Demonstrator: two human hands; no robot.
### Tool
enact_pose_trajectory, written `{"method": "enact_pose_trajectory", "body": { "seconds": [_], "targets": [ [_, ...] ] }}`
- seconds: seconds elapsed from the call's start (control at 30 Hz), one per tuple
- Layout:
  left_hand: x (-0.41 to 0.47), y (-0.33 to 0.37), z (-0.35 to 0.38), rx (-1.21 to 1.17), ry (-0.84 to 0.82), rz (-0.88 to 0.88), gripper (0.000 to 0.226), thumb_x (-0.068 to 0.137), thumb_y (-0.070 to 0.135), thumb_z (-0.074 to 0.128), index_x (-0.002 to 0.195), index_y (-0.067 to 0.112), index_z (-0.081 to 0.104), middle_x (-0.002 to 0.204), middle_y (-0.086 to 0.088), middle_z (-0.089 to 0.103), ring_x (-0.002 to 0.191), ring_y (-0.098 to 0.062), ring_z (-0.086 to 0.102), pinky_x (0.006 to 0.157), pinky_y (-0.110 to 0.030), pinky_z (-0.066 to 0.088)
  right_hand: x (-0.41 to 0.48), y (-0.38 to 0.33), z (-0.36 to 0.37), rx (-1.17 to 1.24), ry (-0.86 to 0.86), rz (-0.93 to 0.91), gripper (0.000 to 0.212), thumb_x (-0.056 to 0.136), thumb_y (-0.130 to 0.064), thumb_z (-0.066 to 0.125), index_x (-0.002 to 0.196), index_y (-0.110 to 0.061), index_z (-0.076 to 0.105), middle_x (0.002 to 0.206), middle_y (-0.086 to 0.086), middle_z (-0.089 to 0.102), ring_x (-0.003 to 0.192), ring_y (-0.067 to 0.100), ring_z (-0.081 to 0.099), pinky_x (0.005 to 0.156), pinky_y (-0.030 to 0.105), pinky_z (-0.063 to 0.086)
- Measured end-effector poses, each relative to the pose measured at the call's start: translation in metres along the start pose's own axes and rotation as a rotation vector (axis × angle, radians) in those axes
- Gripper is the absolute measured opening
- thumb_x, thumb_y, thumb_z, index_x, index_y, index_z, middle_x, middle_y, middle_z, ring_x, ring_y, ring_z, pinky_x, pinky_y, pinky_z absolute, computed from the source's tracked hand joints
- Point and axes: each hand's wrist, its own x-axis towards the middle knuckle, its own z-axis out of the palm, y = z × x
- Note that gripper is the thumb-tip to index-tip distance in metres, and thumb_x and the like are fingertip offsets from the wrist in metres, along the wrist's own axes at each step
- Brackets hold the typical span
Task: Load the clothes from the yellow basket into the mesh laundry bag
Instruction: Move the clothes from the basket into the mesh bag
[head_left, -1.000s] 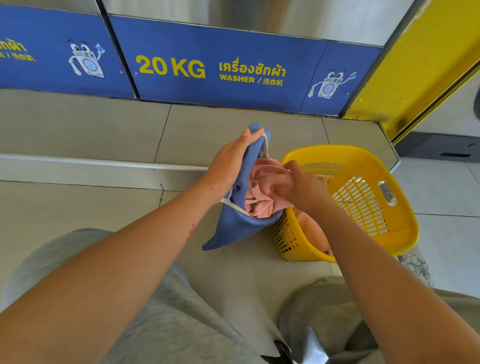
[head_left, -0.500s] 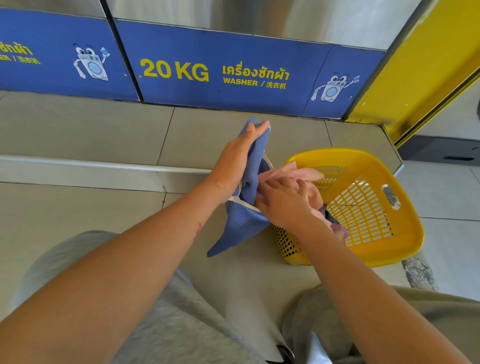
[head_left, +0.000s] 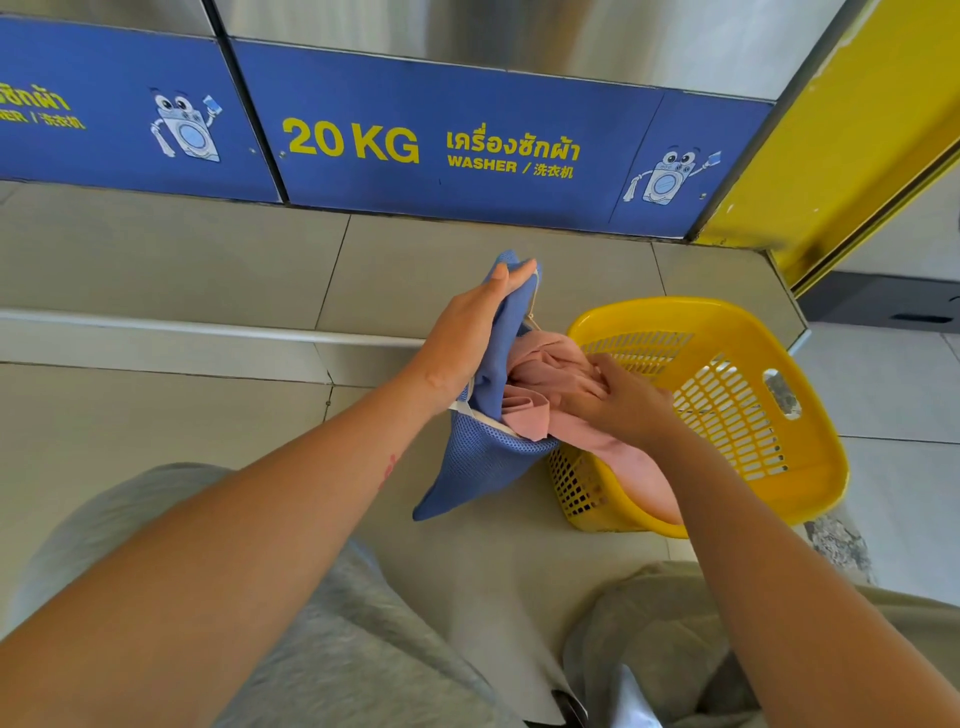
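Observation:
A blue mesh laundry bag (head_left: 475, 467) hangs just above the tiled floor, its upper rim gripped by my left hand (head_left: 467, 332), which holds the mouth apart. A pink garment (head_left: 550, 374) bulges out of the bag's mouth and trails over the near rim into the yellow basket (head_left: 810, 467) on the right. My right hand (head_left: 618, 400) presses on the pink cloth at the bag's opening, fingers closed on it. The basket's far side shows only bare plastic lattice.
Blue washer panels (head_left: 457, 150) marked "20 KG" run along the back above a raised tiled step (head_left: 171, 332). A yellow frame (head_left: 852, 150) stands at the right. My knees in grey trousers (head_left: 311, 649) fill the bottom of the view.
My right hand has pulled more pink cloth from the basket and pushed it at the bag's mouth. My left hand kept its hold on the bag's rim.

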Motion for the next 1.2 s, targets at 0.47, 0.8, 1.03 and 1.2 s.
{"method": "enact_pose_trajectory", "body": {
  "seconds": [0.47, 0.8, 1.03, 1.2],
  "targets": [
    [0.002, 0.008, 0.003, -0.138, -0.001, 0.005, 0.045, 0.099, 0.051, 0.033, 0.129, 0.032, 0.060, 0.124, 0.016, 0.059, 0.121, -0.001, 0.052, 0.112, -0.027, 0.033, -0.013, -0.073, 0.009, -0.308, 0.404, -0.280, 0.056, 0.086, -0.048, 0.035, 0.135, -0.020, 0.039, 0.132, 0.006, 0.050, 0.124, 0.033, 0.039, 0.098, 0.054, 0.028],
    [0.002, 0.005, -0.006, -0.064, 0.018, -0.015, 0.050, 0.097, 0.054, 0.033, 0.131, 0.030, 0.059, 0.119, 0.019, 0.057, 0.109, 0.007, 0.055, 0.100, -0.015, 0.037, -0.009, -0.027, -0.017, 0.068, 0.319, -0.173, 0.088, 0.074, -0.067, 0.061, 0.147, -0.041, 0.020, 0.157, -0.006, 0.023, 0.143, 0.025, 0.024, 0.110, 0.054, 0.024],
    [0.004, -0.001, -0.001, -0.017, 0.012, -0.016, 0.047, 0.101, 0.048, 0.030, 0.137, 0.030, 0.054, 0.118, 0.019, 0.056, 0.096, 0.015, 0.052, 0.084, -0.010, 0.036, -0.014, -0.004, 0.002, 0.056, 0.058, -0.129, 0.073, 0.069, -0.055, 0.071, 0.126, -0.025, 0.037, 0.121, 0.006, 0.062, 0.108, 0.033, 0.060, 0.088, 0.046, 0.049],
    [0.006, -0.009, 0.001, 0.009, -0.001, -0.042, 0.047, 0.100, 0.052, 0.030, 0.135, 0.033, 0.055, 0.125, 0.009, 0.062, 0.115, -0.004, 0.055, 0.103, -0.025, 0.039, -0.025, -0.020, -0.006, -0.190, 0.462, -0.245, 0.037, 0.080, -0.042, 0.052, 0.106, -0.017, 0.047, 0.090, 0.009, 0.069, 0.086, 0.038, 0.065, 0.075, 0.040, 0.040]
  ]
}}
